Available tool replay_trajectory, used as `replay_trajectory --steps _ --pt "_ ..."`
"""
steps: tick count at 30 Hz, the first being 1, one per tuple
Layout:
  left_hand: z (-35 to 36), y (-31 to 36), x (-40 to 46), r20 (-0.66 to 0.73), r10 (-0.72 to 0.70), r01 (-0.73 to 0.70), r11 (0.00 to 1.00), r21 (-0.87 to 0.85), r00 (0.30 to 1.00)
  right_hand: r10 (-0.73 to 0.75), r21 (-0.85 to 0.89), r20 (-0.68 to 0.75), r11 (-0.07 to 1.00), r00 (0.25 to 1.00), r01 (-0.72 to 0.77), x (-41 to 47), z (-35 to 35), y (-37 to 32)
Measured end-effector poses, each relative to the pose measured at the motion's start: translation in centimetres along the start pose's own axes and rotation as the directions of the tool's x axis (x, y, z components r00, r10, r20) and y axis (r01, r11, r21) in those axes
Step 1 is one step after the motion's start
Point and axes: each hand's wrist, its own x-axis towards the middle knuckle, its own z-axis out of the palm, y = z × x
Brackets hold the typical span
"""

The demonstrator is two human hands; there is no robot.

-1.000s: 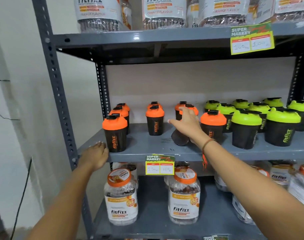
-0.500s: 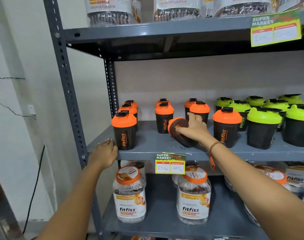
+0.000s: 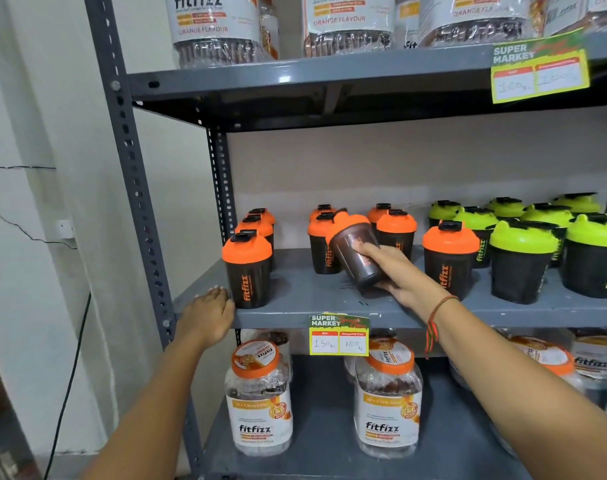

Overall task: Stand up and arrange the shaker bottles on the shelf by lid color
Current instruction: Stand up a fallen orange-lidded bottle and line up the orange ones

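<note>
Black shaker bottles stand on the grey middle shelf [image 3: 305,292]. Those with orange lids [image 3: 247,268] fill the left and centre; those with lime-green lids [image 3: 522,261] fill the right. My right hand [image 3: 395,275] grips one orange-lidded shaker bottle [image 3: 355,251] by its lower body and holds it tilted, lid up and to the left, just above the shelf between the orange rows. My left hand [image 3: 208,315] rests on the shelf's front left corner, next to the front-left orange bottle, holding nothing.
Large fitfizz jars [image 3: 259,396] stand on the lower shelf and more on the top shelf [image 3: 215,29]. Yellow price tags [image 3: 339,336] hang from the shelf edges. A grey perforated upright [image 3: 136,188] and a wall are at left.
The bottle that lay on its side under my right hand has been lifted and tipped toward upright. My left hand stays on the shelf corner. The camera has shifted left.
</note>
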Motion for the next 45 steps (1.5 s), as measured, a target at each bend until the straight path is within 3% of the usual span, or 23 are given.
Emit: replay_trajectory --steps 2,6,17,22,26,28,30,32,33,35,39,45 --pt "-0.1 0.0 0.0 0.005 -0.003 0.003 1.0 0.008 1.0 -0.069 0.158 0.0 0.985 0.998 0.068 0.0 0.4 0.1" --pt "-0.1 0.1 0.0 -0.003 -0.004 0.004 1.0 0.005 1.0 -0.134 0.245 -0.017 0.96 0.991 0.134 0.1 1.4 0.7" --pt "0.5 -0.4 0.5 0.009 0.001 -0.001 1.0 0.007 1.0 -0.105 -0.116 0.144 0.986 0.984 0.123 1.3 2.4 2.9" --pt "0.5 -0.5 0.5 0.009 -0.007 0.007 1.0 0.005 1.0 -0.084 -0.16 0.145 0.981 0.986 0.107 1.2 2.4 2.7" --pt "0.2 -0.5 0.5 0.019 -0.027 0.028 0.996 -0.09 0.999 -0.074 -0.177 0.14 0.979 0.987 0.098 0.9 2.5 2.5" --pt "0.0 -0.2 0.3 0.014 -0.075 0.077 0.973 -0.216 0.997 -0.065 -0.186 0.147 0.978 0.987 0.092 0.6 2.5 2.4" --pt "-0.8 0.3 -0.3 0.031 -0.176 0.168 0.858 -0.485 0.984 -0.068 -0.2 0.143 0.975 0.987 0.096 0.1 2.3 2.2" --pt "-1.9 0.9 -1.0 0.066 -0.249 0.212 0.624 -0.752 0.966 -0.102 -0.223 0.128 0.966 0.987 0.129 -0.3 2.0 2.1" --pt "-2.3 1.2 -1.4 0.067 -0.251 0.194 0.524 -0.829 0.966 -0.123 -0.249 0.122 0.957 0.985 0.15 -0.5 1.8 2.0" --pt "-2.9 1.7 -2.4 0.026 -0.198 0.114 0.449 -0.886 0.98 -0.157 -0.3 0.122 0.935 0.98 0.187 -0.9 1.6 1.8" --pt "-2.5 2.8 -3.1 0.057 -0.205 0.16 0.532 -0.832 0.977 -0.15 -0.36 0.108 0.916 0.983 0.18 -1.5 2.1 2.0" --pt "-0.5 3.2 -1.4 -0.066 -0.316 0.201 0.736 -0.647 0.946 -0.174 -0.406 0.107 0.891 0.979 0.203 -0.9 1.9 3.0"
